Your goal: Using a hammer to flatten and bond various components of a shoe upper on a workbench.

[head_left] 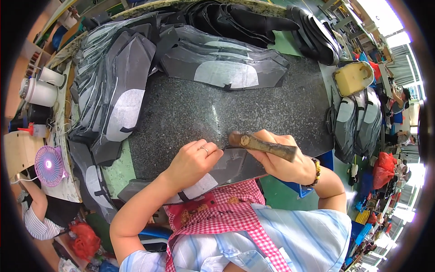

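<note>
A dark grey flat panel (226,164) with a light grey patch lies along the near edge of the dark speckled work board (181,109). My left hand (192,163), a ring on one finger, is closed with its fingertips at the panel's far edge; what lies beneath them is hidden. In my right hand (285,165) is a hammer (274,147) with a worn wooden handle. Its brown head is beside my left fingertips, just over the panel's far edge. My right fingers are wrapped round the handle and partly hidden by it.
Overlapping similar panels (129,72) are heaped at the left, with another row (226,68) across the far side. Black curved pieces (235,20) lie behind. At the right are a yellowish container (353,78) and hanging panels (358,118). A purple fan (50,166) stands left, near another person's arm.
</note>
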Tool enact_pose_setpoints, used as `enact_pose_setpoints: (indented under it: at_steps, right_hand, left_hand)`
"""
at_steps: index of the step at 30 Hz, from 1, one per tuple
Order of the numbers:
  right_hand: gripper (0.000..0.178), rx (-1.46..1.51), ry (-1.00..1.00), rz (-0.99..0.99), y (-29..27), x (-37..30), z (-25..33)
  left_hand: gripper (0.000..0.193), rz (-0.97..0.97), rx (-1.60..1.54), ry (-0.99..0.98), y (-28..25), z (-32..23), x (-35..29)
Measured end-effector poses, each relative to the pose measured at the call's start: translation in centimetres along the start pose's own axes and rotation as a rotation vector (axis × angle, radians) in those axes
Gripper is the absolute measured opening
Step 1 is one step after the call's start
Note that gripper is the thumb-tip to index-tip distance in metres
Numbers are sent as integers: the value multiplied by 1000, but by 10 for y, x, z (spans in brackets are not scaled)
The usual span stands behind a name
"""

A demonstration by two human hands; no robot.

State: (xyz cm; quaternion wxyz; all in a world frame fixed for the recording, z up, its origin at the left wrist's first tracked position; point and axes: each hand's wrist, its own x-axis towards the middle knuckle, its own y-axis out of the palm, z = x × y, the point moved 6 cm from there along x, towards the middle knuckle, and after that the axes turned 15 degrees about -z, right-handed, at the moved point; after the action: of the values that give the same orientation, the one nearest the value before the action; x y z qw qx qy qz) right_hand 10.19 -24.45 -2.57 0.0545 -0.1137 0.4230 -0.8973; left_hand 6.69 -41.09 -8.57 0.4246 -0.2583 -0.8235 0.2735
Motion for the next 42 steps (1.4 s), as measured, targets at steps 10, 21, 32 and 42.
enact_pose_setpoints:
  at_steps: [10, 21, 32, 42]
  right_hand:
    - [23, -85, -59, 135, 24, 1, 0]
    - [24, -110, -169, 136, 46, -4, 13]
    - [38, -146, -189, 261, 56, 4, 32]
    - [22, -107, -57, 102, 26, 20, 14]
  left_hand:
    - [28, 18, -45, -477, -17, -9, -19]
    - [38, 111, 294, -252, -14, -29, -30]
    - [20, -74, 108, -384, -44, -26, -57]
    - [15, -192, 157, -378, -10, -16, -22]
